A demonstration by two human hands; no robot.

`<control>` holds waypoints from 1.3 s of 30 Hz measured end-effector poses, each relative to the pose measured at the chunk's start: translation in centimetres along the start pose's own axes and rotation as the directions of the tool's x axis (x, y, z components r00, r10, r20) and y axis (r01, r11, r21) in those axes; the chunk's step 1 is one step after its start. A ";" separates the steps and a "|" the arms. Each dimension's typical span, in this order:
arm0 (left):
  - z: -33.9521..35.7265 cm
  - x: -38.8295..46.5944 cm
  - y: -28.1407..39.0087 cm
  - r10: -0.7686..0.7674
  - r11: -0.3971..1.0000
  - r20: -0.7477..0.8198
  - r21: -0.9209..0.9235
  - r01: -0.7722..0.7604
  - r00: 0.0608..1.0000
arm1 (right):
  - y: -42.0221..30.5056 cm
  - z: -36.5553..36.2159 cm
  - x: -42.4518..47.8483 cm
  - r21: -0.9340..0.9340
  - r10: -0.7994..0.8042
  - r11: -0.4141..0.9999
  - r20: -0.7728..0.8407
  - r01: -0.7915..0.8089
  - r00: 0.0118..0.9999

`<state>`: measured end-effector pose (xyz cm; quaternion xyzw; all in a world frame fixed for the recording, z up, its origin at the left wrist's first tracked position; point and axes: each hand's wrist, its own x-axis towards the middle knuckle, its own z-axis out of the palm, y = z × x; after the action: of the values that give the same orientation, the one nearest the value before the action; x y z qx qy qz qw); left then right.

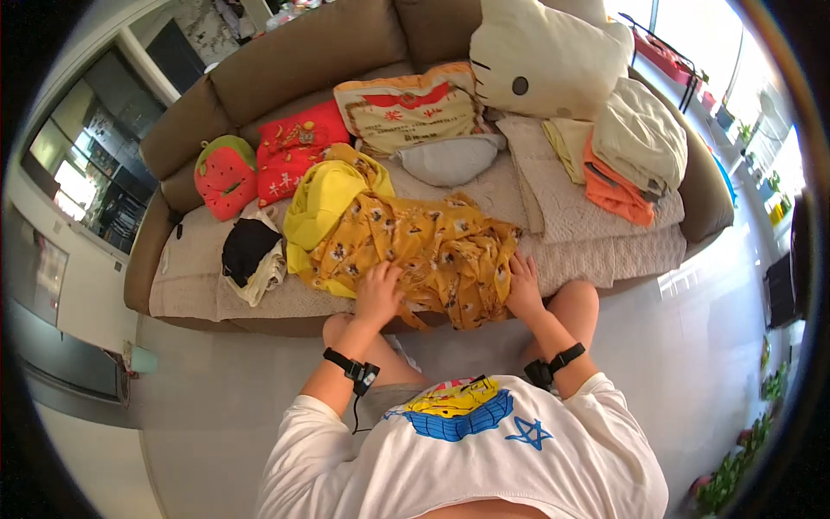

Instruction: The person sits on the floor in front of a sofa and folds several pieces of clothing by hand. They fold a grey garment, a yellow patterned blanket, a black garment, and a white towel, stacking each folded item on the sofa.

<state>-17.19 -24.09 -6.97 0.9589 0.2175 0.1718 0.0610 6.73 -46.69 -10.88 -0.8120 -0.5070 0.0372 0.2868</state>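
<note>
A mustard-yellow floral garment (428, 246) lies crumpled on the sofa in front of me. My left hand (379, 290) rests on its near left part, fingers bent into the fabric. At the garment's right edge is my right hand (524, 283), its fingertips touching the cloth; whether either hand pinches the fabric cannot be made out. A bright yellow cloth (324, 204) lies bunched at the left, partly under the floral one. Farther left sit a black garment (249, 250) and a cream one (255, 290), crumpled together.
The brown sofa (311, 55) bears a strawberry cushion (227, 178), a red cushion (295, 152), a printed cream pillow (408, 113), a grey cushion (450, 160) and a big cat-shaped pillow (551, 58). Folded beige clothes (639, 139) and orange fabric (616, 194) are stacked at the right.
</note>
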 end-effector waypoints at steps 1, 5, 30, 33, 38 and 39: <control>-0.1 0.5 -0.8 -0.028 0.999 -0.031 -0.027 0.028 0.999 | 0.5 -0.2 -0.3 0.014 -0.034 0.999 -0.022 0.034 0.999; -3.1 2.0 -2.9 -0.351 0.892 0.006 -0.304 0.336 0.936 | 1.0 -3.7 -0.1 0.082 0.081 0.993 0.054 -0.085 0.995; 0.0 3.1 -0.2 0.014 0.997 0.035 -0.070 -0.012 0.999 | -0.7 -2.5 -0.3 -0.215 -0.097 0.967 0.198 0.140 0.975; -0.6 3.5 -0.8 -0.027 0.995 0.210 -0.084 0.046 0.977 | 0.0 -3.8 0.5 -0.057 -0.009 0.998 0.221 0.022 0.975; -2.5 1.3 -0.8 0.100 0.993 0.340 -0.097 -0.071 0.935 | -1.3 -5.3 4.0 0.046 0.322 0.947 -0.130 -0.319 0.938; -2.1 0.4 -1.7 0.046 0.998 0.405 -0.060 -0.024 0.913 | -1.2 -4.9 4.5 0.022 0.333 0.943 -0.142 -0.333 0.932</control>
<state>-18.33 -22.26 -5.20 0.9754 0.1782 -0.0241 0.1273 9.65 -44.59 -5.20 -0.8870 -0.3403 0.0261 0.3109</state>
